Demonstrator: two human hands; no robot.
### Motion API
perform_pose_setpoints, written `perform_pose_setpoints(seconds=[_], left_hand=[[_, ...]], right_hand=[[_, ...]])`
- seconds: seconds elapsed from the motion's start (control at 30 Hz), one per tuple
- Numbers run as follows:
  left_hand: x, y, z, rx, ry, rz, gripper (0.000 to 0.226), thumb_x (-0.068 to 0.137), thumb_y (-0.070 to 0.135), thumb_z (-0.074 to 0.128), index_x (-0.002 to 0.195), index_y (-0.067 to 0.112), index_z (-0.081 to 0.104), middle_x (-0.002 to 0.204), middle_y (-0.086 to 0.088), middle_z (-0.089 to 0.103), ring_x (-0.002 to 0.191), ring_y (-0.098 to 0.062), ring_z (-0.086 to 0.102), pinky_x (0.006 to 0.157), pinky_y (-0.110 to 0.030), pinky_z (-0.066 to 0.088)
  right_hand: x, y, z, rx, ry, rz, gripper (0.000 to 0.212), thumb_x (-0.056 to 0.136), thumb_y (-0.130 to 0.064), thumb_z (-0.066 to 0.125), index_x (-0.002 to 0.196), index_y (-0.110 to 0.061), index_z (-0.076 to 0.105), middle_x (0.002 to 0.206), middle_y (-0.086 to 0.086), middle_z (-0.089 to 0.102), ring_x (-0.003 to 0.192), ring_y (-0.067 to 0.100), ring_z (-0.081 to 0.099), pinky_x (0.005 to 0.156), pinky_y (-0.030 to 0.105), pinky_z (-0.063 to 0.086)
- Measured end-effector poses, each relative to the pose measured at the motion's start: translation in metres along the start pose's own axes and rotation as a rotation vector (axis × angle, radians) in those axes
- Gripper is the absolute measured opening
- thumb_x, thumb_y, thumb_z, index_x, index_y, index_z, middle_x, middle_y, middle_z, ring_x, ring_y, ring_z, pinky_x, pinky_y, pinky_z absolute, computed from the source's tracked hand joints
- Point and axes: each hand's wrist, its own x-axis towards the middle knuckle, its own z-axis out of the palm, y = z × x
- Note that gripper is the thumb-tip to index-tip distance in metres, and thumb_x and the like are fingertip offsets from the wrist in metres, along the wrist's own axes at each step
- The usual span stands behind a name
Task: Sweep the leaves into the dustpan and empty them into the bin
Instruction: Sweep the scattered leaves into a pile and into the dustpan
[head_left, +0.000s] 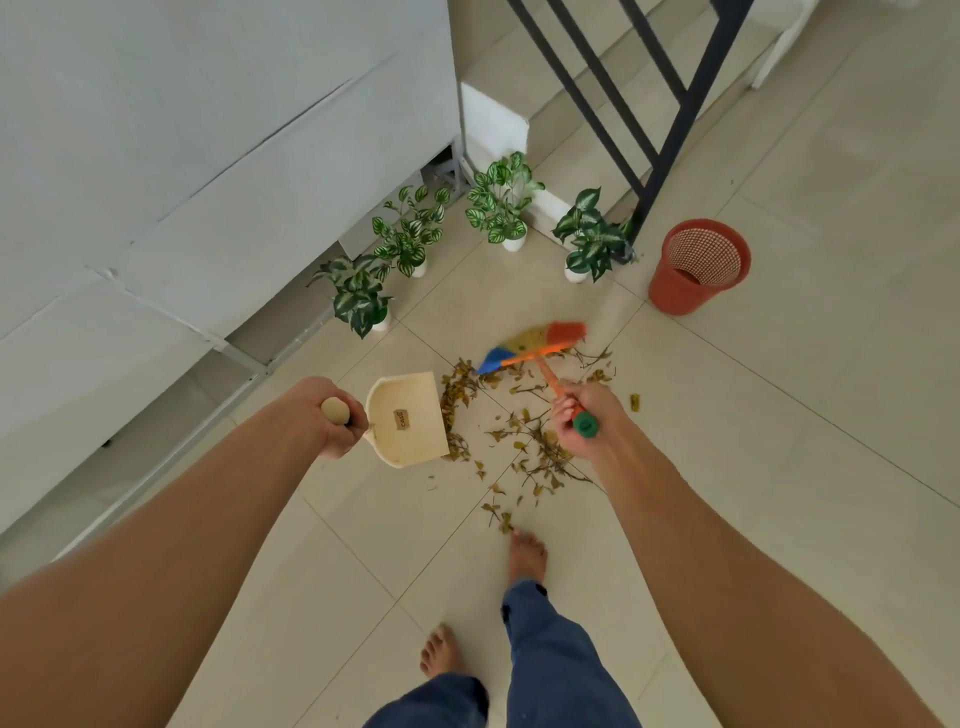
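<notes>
My left hand (327, 415) grips the handle of a cream dustpan (410, 421) that rests on the tiled floor, its open edge facing right. Dry brown leaves and twigs (524, 447) lie scattered just right of the pan, some piled against its edge. My right hand (584, 415) holds the orange, green-capped handle of a small broom. Its blue, yellow and orange bristles (535, 343) are blurred at the far side of the leaves. A red mesh bin (698, 267) stands upright on the floor to the far right.
Several potted green plants (498, 208) in white pots line the floor beyond the leaves. A white wall or cabinet (208, 156) fills the left. A black metal railing (670, 119) stands beside the bin. My bare feet (524, 556) are just behind the leaves.
</notes>
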Motion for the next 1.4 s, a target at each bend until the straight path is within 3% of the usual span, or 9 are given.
perform_pose_setpoints(seconds=[0.2,0.47,0.7,0.83,0.93,1.0,1.07,1.2,1.4], left_hand=[[0.007,0.002,-0.035,0.022,-0.034,-0.012,0.018,0.086,-0.007,0.044,0.090,0.008,0.053,0.074,-0.005,0.047,0.051,-0.011,0.043,0.034,-0.013,0.037],[-0.003,-0.002,-0.064,0.141,-0.079,0.018,0.015,0.087,-0.005,0.048,0.091,0.008,0.054,0.074,-0.003,0.048,0.050,-0.009,0.043,0.034,-0.014,0.037],[0.004,-0.010,-0.079,0.199,-0.046,0.046,0.024,0.083,-0.009,0.045,0.094,0.010,0.055,0.076,-0.004,0.048,0.050,-0.009,0.043,0.036,-0.015,0.038],[0.004,-0.021,-0.070,0.204,-0.057,0.045,0.021,0.086,-0.008,0.044,0.094,0.010,0.052,0.073,-0.004,0.045,0.048,-0.009,0.041,0.035,-0.013,0.037],[0.003,-0.035,-0.063,0.227,-0.047,0.050,0.023,0.085,-0.008,0.043,0.098,0.009,0.053,0.075,-0.004,0.045,0.047,-0.009,0.041,0.035,-0.013,0.037],[0.000,-0.043,-0.058,0.244,-0.046,0.060,0.023,0.085,-0.008,0.043,0.097,0.009,0.054,0.075,-0.004,0.045,0.047,-0.009,0.041,0.035,-0.015,0.037],[-0.002,-0.046,-0.054,0.247,-0.050,0.053,0.022,0.086,-0.007,0.042,0.095,0.010,0.053,0.075,-0.004,0.045,0.046,-0.009,0.041,0.035,-0.016,0.037],[-0.003,-0.044,-0.051,0.176,-0.061,0.022,0.022,0.085,-0.005,0.044,0.097,0.010,0.054,0.077,-0.003,0.048,0.050,-0.009,0.044,0.037,-0.013,0.038],[-0.012,-0.057,-0.054,0.167,-0.069,0.028,0.014,0.087,-0.004,0.045,0.091,0.008,0.051,0.077,-0.003,0.047,0.051,-0.010,0.044,0.038,-0.016,0.040]], right_hand=[[-0.071,0.030,-0.056,-0.083,0.003,0.005,0.016,0.104,-0.009,0.040,0.108,-0.006,0.055,0.062,-0.004,0.041,0.033,0.002,0.037,0.025,0.014,0.032],[-0.117,0.032,-0.065,-1.095,0.411,-0.233,0.019,0.097,-0.007,0.054,0.113,0.002,0.060,0.070,0.009,0.061,0.044,0.011,0.050,0.036,0.018,0.039],[-0.118,0.038,-0.061,-1.569,0.663,-0.306,0.019,0.096,-0.010,0.044,0.106,-0.003,0.059,0.068,0.002,0.066,0.068,0.016,0.068,0.067,0.029,0.053],[-0.093,0.027,-0.072,-1.565,0.650,-0.294,0.027,0.099,-0.011,0.043,0.121,-0.002,0.056,0.077,0.005,0.064,0.092,0.020,0.072,0.081,0.033,0.056],[-0.095,0.032,-0.070,-1.494,0.570,-0.238,0.009,0.099,-0.001,0.048,0.107,-0.004,0.047,0.091,0.011,0.052,0.067,0.020,0.063,0.048,0.021,0.053],[-0.100,0.041,-0.070,-1.536,0.522,-0.205,0.018,0.098,0.000,0.049,0.083,-0.007,0.047,0.080,0.009,0.050,0.056,0.016,0.052,0.036,0.019,0.043],[-0.102,0.051,-0.077,-1.616,0.519,-0.133,0.021,0.097,-0.009,0.050,0.077,-0.004,0.053,0.070,0.007,0.058,0.053,0.016,0.054,0.045,0.024,0.044],[-0.113,0.061,-0.098,-1.617,0.501,-0.156,0.014,0.094,-0.011,0.052,0.094,-0.001,0.061,0.069,0.007,0.065,0.051,0.015,0.060,0.052,0.028,0.048],[-0.122,0.076,-0.114,-1.583,0.591,-0.206,0.020,0.095,-0.008,0.044,0.110,-0.002,0.055,0.071,0.005,0.062,0.062,0.018,0.064,0.063,0.031,0.053]])
